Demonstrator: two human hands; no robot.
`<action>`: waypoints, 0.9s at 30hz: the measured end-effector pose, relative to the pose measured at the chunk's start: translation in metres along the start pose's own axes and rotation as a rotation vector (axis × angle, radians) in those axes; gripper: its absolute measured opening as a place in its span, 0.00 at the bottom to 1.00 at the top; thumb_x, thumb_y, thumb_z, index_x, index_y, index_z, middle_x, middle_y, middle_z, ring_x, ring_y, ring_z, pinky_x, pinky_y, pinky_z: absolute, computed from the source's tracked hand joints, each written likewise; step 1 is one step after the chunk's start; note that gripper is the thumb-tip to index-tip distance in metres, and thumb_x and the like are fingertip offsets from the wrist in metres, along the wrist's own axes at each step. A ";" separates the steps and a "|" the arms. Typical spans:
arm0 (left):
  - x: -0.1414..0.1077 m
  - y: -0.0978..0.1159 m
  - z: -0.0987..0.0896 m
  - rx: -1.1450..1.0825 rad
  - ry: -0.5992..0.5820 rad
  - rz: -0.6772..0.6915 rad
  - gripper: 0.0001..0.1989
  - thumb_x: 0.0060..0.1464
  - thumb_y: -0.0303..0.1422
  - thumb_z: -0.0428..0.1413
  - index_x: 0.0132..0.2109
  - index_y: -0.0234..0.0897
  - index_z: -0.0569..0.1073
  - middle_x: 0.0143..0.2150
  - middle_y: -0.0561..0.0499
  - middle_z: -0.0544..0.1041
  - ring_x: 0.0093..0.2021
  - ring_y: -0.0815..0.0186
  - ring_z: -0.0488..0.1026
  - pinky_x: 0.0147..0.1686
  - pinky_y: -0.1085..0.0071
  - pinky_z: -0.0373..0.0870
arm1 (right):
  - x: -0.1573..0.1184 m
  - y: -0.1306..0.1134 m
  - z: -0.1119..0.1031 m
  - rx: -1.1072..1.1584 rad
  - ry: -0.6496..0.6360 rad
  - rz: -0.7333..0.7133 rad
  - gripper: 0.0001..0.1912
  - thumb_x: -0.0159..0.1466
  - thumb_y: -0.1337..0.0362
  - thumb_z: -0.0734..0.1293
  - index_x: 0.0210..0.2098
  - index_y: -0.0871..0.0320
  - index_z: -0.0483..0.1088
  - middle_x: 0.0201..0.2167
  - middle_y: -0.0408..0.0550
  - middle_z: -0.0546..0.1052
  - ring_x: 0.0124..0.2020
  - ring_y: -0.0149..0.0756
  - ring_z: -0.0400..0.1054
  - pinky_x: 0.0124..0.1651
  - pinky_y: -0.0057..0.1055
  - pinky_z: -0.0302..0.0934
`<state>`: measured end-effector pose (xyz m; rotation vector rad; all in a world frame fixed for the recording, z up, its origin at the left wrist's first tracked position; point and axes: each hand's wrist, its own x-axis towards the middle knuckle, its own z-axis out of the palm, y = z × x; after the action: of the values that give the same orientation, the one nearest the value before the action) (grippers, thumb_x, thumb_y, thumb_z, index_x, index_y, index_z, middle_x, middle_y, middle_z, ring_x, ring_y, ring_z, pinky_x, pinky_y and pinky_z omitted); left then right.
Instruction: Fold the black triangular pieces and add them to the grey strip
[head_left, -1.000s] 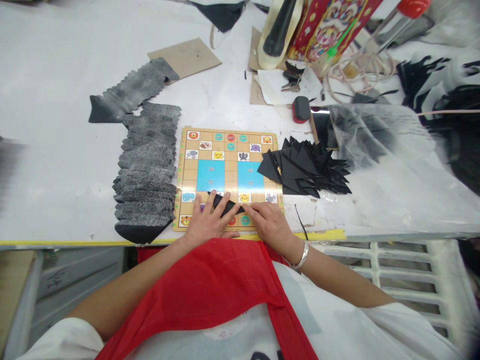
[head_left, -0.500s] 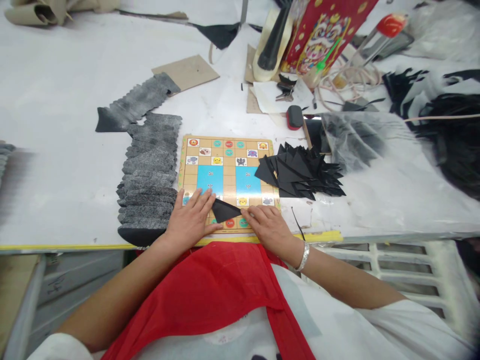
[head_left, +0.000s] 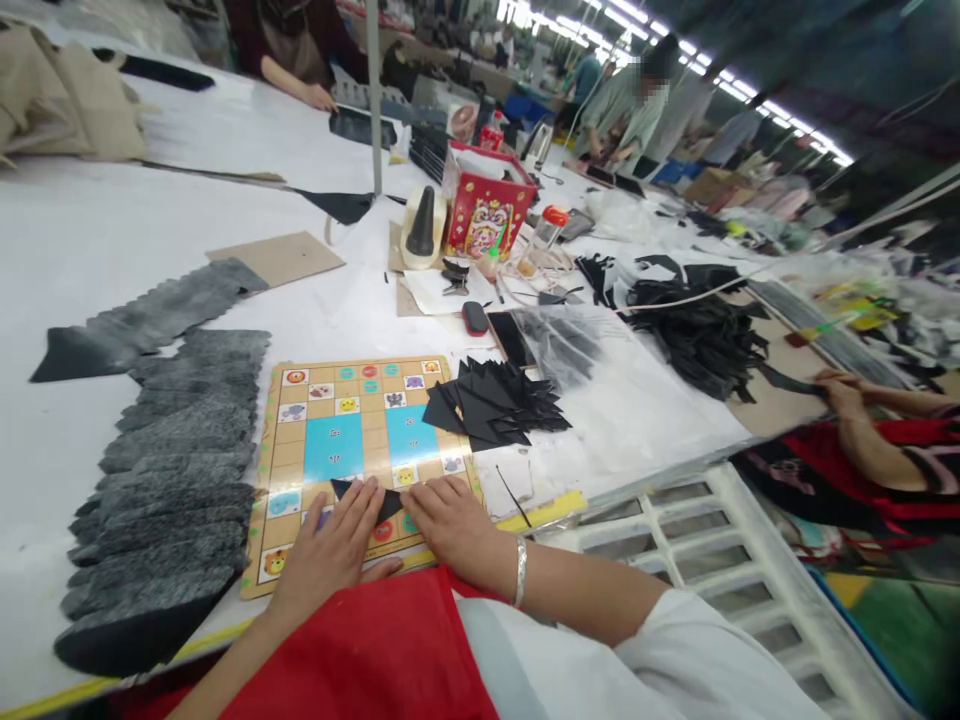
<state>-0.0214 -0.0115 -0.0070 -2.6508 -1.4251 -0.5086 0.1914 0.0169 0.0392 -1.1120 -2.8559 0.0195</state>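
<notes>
Pressing a black piece (head_left: 391, 503) on the patterned board (head_left: 287, 452) with outstretched left hand (head_left: 330, 545) and, at the piece's tip, right hand (head_left: 454, 522), pinch impossible to tell, perhaps midway between overlapped grey pieces (head_left: 176, 470) left and piled black pieces (head_left: 495, 402) done.

Hands (head_left: 330, 548) on blk pc (head_left: 389, 503) atop bd (head_left: 374, 445)
</notes>
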 end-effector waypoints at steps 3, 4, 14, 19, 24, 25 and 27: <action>-0.006 -0.002 0.003 0.031 0.000 -0.003 0.35 0.57 0.49 0.44 0.66 0.37 0.49 0.63 0.40 0.61 0.59 0.53 0.63 0.60 0.50 0.47 | -0.002 0.004 -0.002 0.086 0.008 0.058 0.14 0.65 0.65 0.60 0.50 0.57 0.64 0.45 0.50 0.69 0.45 0.39 0.60 0.47 0.36 0.53; -0.006 -0.001 0.004 0.040 -0.004 0.007 0.36 0.57 0.49 0.44 0.67 0.36 0.48 0.63 0.40 0.61 0.59 0.53 0.63 0.60 0.49 0.47 | 0.001 0.004 -0.003 0.126 0.017 0.097 0.12 0.65 0.65 0.60 0.48 0.56 0.65 0.44 0.49 0.70 0.45 0.38 0.60 0.46 0.35 0.53; -0.002 0.012 0.000 -0.029 0.036 -0.112 0.40 0.56 0.48 0.46 0.68 0.37 0.38 0.65 0.40 0.56 0.62 0.54 0.59 0.60 0.54 0.54 | 0.040 0.021 -0.009 0.222 -0.093 0.346 0.04 0.62 0.63 0.64 0.33 0.57 0.67 0.31 0.45 0.72 0.36 0.33 0.65 0.38 0.29 0.53; -0.009 0.006 -0.006 -0.078 0.106 -0.134 0.36 0.58 0.44 0.47 0.67 0.38 0.43 0.64 0.41 0.59 0.61 0.53 0.61 0.61 0.53 0.55 | 0.025 0.081 -0.030 -0.145 0.084 0.668 0.07 0.64 0.68 0.59 0.35 0.61 0.69 0.34 0.53 0.72 0.37 0.39 0.65 0.38 0.33 0.55; -0.005 0.008 0.002 -0.153 0.163 -0.102 0.26 0.57 0.43 0.49 0.60 0.38 0.63 0.61 0.43 0.65 0.60 0.55 0.63 0.61 0.57 0.58 | 0.049 0.077 -0.008 -0.101 0.213 0.443 0.16 0.65 0.67 0.58 0.52 0.60 0.65 0.49 0.57 0.70 0.49 0.40 0.62 0.49 0.37 0.57; -0.005 0.008 0.002 -0.159 0.175 -0.090 0.24 0.58 0.43 0.49 0.58 0.38 0.66 0.60 0.44 0.67 0.59 0.56 0.64 0.61 0.59 0.59 | 0.055 0.073 -0.001 -0.048 0.215 0.365 0.17 0.65 0.67 0.58 0.53 0.61 0.65 0.50 0.57 0.70 0.50 0.40 0.62 0.50 0.36 0.57; -0.009 0.006 -0.004 -0.152 0.203 -0.060 0.19 0.59 0.40 0.48 0.55 0.39 0.68 0.57 0.45 0.70 0.59 0.59 0.64 0.59 0.61 0.61 | 0.063 0.070 0.010 0.022 0.230 0.274 0.17 0.64 0.67 0.57 0.51 0.62 0.66 0.49 0.57 0.71 0.50 0.39 0.62 0.51 0.36 0.58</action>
<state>-0.0219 -0.0233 -0.0058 -2.5821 -1.4618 -0.8974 0.1919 0.1109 0.0307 -1.3917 -2.4813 -0.0579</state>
